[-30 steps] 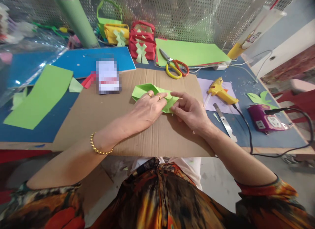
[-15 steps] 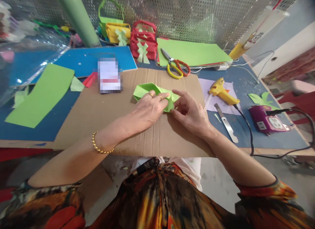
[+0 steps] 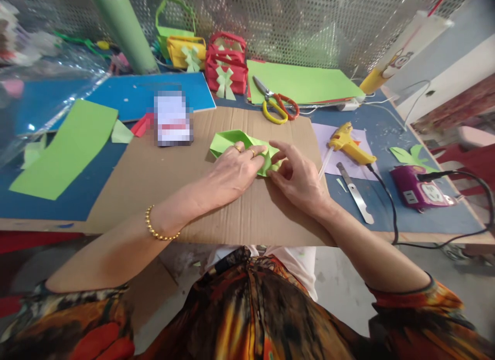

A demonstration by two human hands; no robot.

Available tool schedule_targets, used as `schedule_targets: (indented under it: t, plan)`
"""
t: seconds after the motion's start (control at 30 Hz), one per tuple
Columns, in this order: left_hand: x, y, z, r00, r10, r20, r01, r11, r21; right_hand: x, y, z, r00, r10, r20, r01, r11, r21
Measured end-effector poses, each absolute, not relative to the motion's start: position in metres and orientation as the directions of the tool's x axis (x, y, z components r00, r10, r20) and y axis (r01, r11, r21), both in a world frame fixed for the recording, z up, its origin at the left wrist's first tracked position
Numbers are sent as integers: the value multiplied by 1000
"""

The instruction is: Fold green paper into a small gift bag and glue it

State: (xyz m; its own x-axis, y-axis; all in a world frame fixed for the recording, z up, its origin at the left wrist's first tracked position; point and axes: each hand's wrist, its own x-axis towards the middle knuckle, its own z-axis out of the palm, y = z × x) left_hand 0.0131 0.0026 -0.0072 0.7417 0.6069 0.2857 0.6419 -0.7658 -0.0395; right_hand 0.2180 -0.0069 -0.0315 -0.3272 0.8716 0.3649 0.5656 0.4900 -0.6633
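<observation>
A folded piece of light green paper lies on a brown cardboard sheet in the middle of the table. My left hand presses down on the paper's near side with its fingers together; two rings show on it. From the right, my right hand pinches the paper's right end between thumb and fingers. Much of the paper's near edge is hidden under both hands.
Scissors with yellow and red handles lie behind the cardboard on green sheets. A yellow glue gun, a metal blade and a purple power strip sit at the right. Small paper baskets, a green cylinder and a green sheet stand around.
My right hand's fingers have curled from stretched out to pinching the paper's right end. My left hand has stayed pressed on the paper.
</observation>
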Motion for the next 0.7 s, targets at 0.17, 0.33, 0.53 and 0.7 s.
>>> schedule_targets:
  t: [0.17, 0.33, 0.53, 0.7]
  plan:
    - [12, 3, -7, 724, 624, 293, 642, -766, 45, 217, -9, -31, -315, 834, 453, 612, 543, -575]
    - [12, 3, -6, 717, 632, 295, 634, -767, 99, 215, -11, -31, -365, 769, 525, 628, 619, -471]
    - [13, 1, -3, 711, 649, 270, 642, -756, 126, 213, -19, -28, -403, 766, 501, 703, 610, -366]
    - [13, 0, 0, 711, 665, 228, 655, -745, 127, 213, -22, -26, -459, 761, 459, 726, 619, -299]
